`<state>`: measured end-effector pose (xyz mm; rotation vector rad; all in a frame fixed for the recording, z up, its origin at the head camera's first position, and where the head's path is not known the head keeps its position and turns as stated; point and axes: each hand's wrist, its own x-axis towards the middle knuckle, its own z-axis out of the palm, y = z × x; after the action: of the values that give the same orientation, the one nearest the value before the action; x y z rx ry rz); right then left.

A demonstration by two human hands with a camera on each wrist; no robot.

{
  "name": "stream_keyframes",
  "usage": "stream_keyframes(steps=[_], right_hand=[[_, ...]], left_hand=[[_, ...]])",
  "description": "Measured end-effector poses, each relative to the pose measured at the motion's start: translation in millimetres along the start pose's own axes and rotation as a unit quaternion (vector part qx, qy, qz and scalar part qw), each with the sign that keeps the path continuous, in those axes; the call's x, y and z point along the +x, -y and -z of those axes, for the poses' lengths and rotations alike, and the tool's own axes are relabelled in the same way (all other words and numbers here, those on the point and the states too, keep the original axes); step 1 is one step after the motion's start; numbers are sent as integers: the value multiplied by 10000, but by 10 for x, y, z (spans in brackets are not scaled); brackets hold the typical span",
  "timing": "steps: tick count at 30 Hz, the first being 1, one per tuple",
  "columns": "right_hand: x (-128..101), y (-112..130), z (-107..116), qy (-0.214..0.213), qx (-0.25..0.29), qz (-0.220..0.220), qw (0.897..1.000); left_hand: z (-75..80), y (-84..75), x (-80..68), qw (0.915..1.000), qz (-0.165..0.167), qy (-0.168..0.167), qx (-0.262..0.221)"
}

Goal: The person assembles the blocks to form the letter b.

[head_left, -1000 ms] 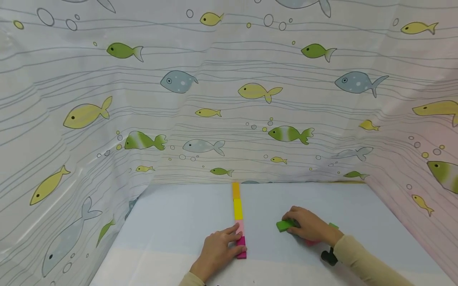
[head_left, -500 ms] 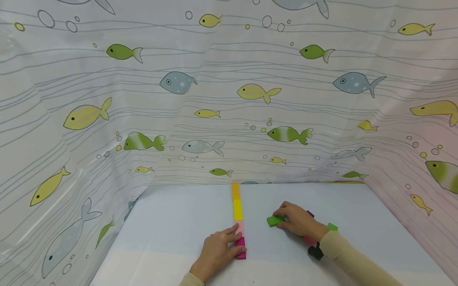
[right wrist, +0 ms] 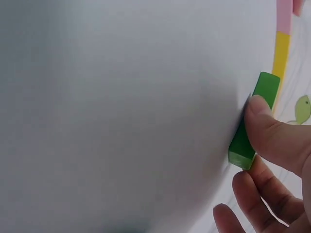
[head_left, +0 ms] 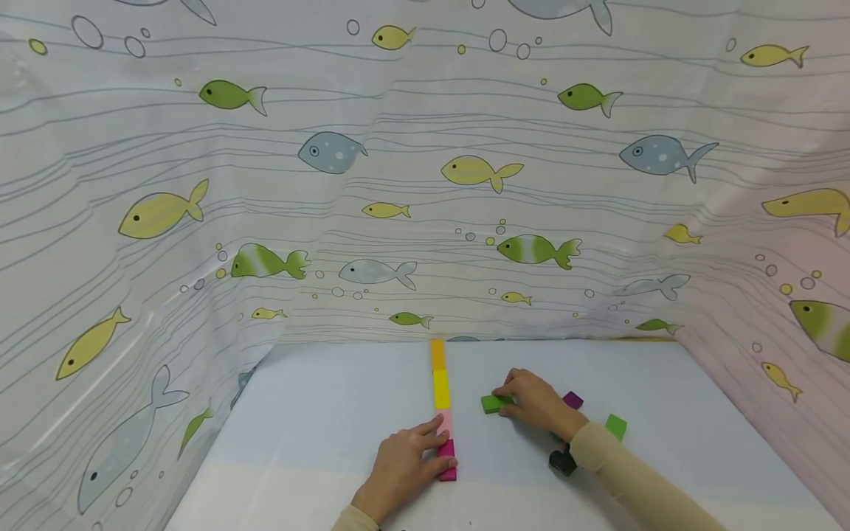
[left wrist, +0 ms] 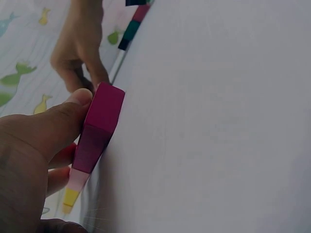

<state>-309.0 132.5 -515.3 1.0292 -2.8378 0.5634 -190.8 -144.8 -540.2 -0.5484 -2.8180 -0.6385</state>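
Observation:
A straight row of blocks runs away from me: a magenta block (head_left: 448,472) nearest, then a pink block (head_left: 444,422), a yellow block (head_left: 441,389) and an orange block (head_left: 437,355). My left hand (head_left: 405,464) rests its fingertips and thumb on the magenta and pink blocks. In the left wrist view, the thumb lies along the magenta block (left wrist: 104,107). To the right of the row, my right hand (head_left: 534,398) pinches a green block (head_left: 493,404). Thumb and fingers hold this green block (right wrist: 239,145) from two sides in the right wrist view.
A purple block (head_left: 573,400) and a second green block (head_left: 616,426) lie on the white table (head_left: 319,413) around the right forearm. A red block is mostly hidden under that wrist, beside a black wrist camera (head_left: 562,462). Fish-printed sheeting (head_left: 398,236) surrounds the table's back and sides.
My right hand has moved left with the green block, nearer the row. The purple block and the second green block have come out from behind the right arm. The left hand stays put.

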Motion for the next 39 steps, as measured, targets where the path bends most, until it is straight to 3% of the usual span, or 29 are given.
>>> stream_keyframes(steps=[7,39], right_hand=[[149,55,-38,35,-61,-92,9999],[544,251,-228,61,-8,-115,9999]], left_hand=[[0,17,-2,9998,-139,-165,57],[2,6,10,9999,-131,-105,38]])
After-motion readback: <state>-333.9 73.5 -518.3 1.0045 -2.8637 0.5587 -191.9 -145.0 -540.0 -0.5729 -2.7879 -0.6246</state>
